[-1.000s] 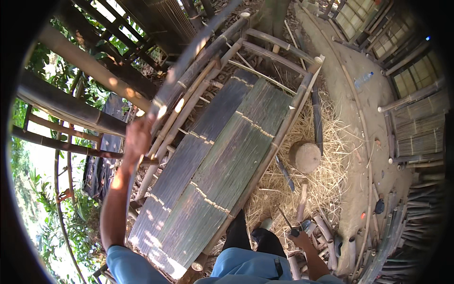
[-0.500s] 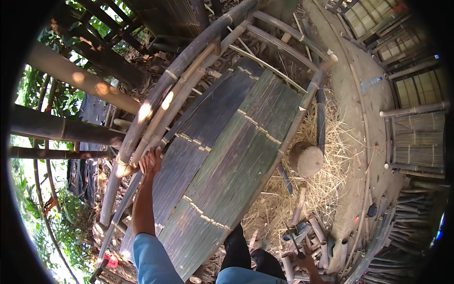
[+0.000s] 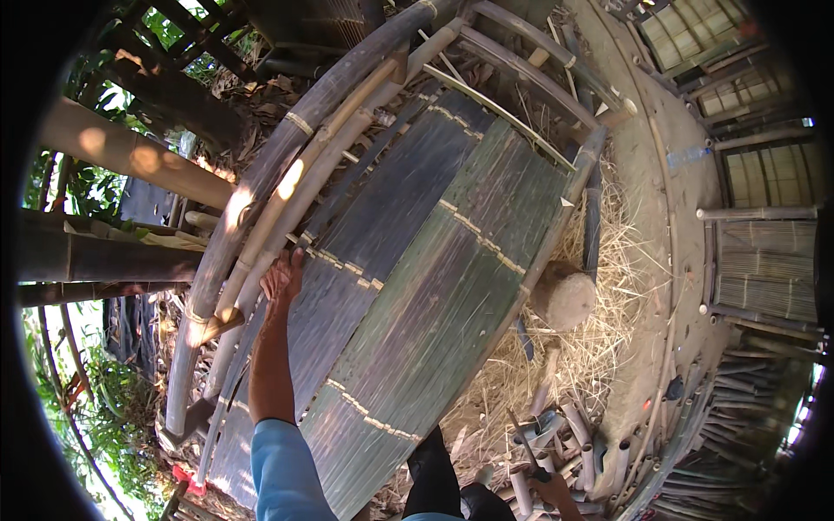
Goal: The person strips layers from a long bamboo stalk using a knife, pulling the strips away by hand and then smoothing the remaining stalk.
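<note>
A bench-like bamboo frame carries a bed of flattened bamboo slats, with green slats (image 3: pixel 426 295) on the right and a darker slat (image 3: pixel 404 204) on the left. Pale lashings (image 3: pixel 482 234) cross them in rows. Along the bed's left edge runs a long, narrow dark bamboo strip (image 3: pixel 334 208). My left hand (image 3: pixel 282 276) is closed on this strip beside a row of lashings; its fingertips are partly hidden. At the lower right, my right hand (image 3: pixel 550 489) grips the dark handle of a long-bladed knife (image 3: pixel 523 438), its blade pointing up and away from the bed.
Thick bamboo rails (image 3: pixel 252 217) curve along the bed's left side. A round wood block (image 3: pixel 563 295) stands in straw (image 3: pixel 608 334) to the right. Cut bamboo tubes (image 3: pixel 578 425) lie near my right hand. A plastic bottle (image 3: pixel 689 156) is on the ground farther off.
My left hand has moved slightly farther along the bed's left edge. The dark strip now shows beyond the hand, beside the slats. My right hand still holds the knife, its blade turned slightly.
</note>
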The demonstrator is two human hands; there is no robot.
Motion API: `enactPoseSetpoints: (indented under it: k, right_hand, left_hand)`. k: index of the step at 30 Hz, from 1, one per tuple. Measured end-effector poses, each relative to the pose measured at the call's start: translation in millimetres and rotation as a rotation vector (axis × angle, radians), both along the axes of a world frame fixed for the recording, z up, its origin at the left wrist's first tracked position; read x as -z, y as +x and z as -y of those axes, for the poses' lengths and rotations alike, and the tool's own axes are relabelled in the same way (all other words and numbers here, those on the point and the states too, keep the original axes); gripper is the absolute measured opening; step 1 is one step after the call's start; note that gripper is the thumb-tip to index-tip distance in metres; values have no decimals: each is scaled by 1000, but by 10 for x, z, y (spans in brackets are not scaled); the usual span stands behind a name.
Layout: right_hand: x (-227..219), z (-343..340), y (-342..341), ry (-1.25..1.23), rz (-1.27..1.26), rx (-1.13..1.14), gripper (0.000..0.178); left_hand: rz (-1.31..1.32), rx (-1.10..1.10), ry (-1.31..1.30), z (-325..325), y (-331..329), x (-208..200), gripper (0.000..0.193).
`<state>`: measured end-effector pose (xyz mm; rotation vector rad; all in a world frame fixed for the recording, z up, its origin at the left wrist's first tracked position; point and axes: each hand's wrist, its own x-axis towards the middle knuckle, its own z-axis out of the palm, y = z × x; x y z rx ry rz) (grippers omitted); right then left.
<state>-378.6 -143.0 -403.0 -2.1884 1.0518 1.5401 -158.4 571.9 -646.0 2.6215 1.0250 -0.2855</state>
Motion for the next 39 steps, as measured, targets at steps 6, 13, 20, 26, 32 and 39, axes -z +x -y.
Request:
enactPoseSetpoints:
  k: [6,13,20,26,32,39]
  right_hand:
    - [-19,-7,8,-18,50,46,33]
    - [-49,-71,49,-80,25,-13,36]
    - [146,57,-193,6,91,30,42]
    - [248,-77,-176,16,47,-79,42]
    - [363,-29,-260,99,73,52,39]
    - [256,98,-286,24,153,-3,40]
  left_hand:
    - [-7,2,-5,222,29,59,59]
    - [48,13,58,67,-53,172,55]
    - [-46,-35,-27,-63,-26,340,66]
    - [-135,-33,-178,-62,-104,403,83]
    - [-79,-47,-23,13,-75,356,73]
    - [141,-62,279,383,-308,106,71]
